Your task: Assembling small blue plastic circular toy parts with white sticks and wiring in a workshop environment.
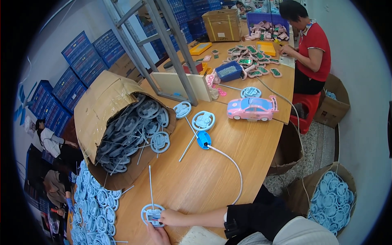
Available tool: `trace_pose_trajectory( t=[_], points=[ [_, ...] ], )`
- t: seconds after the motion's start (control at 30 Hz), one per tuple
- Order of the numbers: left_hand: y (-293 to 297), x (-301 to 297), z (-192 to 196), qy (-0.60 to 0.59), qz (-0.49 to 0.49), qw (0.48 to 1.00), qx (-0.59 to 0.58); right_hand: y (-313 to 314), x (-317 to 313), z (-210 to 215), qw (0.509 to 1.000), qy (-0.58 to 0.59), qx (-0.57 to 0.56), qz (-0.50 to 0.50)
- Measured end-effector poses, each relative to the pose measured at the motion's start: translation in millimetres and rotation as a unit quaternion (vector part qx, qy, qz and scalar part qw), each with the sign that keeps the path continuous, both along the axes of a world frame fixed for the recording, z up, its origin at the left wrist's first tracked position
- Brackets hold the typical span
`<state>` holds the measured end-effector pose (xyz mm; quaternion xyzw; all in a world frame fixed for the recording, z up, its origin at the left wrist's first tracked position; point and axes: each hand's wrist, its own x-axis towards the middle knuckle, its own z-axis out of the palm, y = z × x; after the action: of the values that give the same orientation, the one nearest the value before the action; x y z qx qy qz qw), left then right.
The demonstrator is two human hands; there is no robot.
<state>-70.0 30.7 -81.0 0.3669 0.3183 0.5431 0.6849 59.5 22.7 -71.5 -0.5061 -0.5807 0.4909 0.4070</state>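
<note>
A light-blue toy steering wheel with a long thin antenna lies at the table's near edge, its open compartment facing up. My left hand grips its lower rim from the near side. From the right, my right hand reaches over it, fingertips pinched together at the compartment's edge. What they hold, if anything, is too small to make out. Farther up the table, two more wheels lie by a blue oval dish with a white cable. A pink toy car stands beyond.
A tipped cardboard box spills grey-blue wheels at left, above a heap of light-blue wheels. A metal frame rises mid-table. A co-worker in red sits at far right. A box of wheels stands on the floor.
</note>
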Motion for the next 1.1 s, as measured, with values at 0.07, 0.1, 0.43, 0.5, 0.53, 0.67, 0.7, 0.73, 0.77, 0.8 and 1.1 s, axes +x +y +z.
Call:
trace_pose_trajectory(
  t=[0.07,0.1,0.43,0.5,0.53,0.67,0.7,0.73,0.77,0.8,1.1],
  points=[
    [-2,3,6,-0.011,-0.004,1.000,-0.011,4,-3,-8,1.000,0.005,0.013,-0.013],
    [-3,4,8,-0.017,-0.006,1.000,-0.017,5,-5,-12,0.999,0.009,0.025,-0.026],
    [-2,-9,9,0.035,-0.058,0.997,0.020,3,4,1,0.998,0.056,-0.022,-0.003],
    [-4,-6,12,0.043,-0.052,0.997,0.022,2,5,2,0.998,0.060,-0.023,-0.003],
    [-4,-4,14,0.052,-0.045,0.997,0.024,2,4,1,0.998,0.060,-0.023,-0.003],
    [-3,-8,9,0.051,-0.039,0.998,0.015,1,4,2,0.998,0.065,-0.016,-0.013],
    [-2,-10,6,0.042,-0.037,0.998,0.022,1,5,4,0.997,0.070,-0.016,-0.012],
    [-2,-9,6,0.032,-0.037,0.998,0.028,1,5,3,0.997,0.069,-0.016,-0.013],
    [-2,-8,6,0.032,-0.038,0.998,0.028,1,4,2,0.997,0.072,-0.019,-0.017],
    [-3,-7,6,0.028,-0.033,0.999,0.021,1,4,1,0.997,0.076,-0.022,-0.021],
    [-3,-18,8,0.104,-0.037,0.994,-0.016,3,5,-1,0.995,0.094,-0.039,-0.005]
  ],
)
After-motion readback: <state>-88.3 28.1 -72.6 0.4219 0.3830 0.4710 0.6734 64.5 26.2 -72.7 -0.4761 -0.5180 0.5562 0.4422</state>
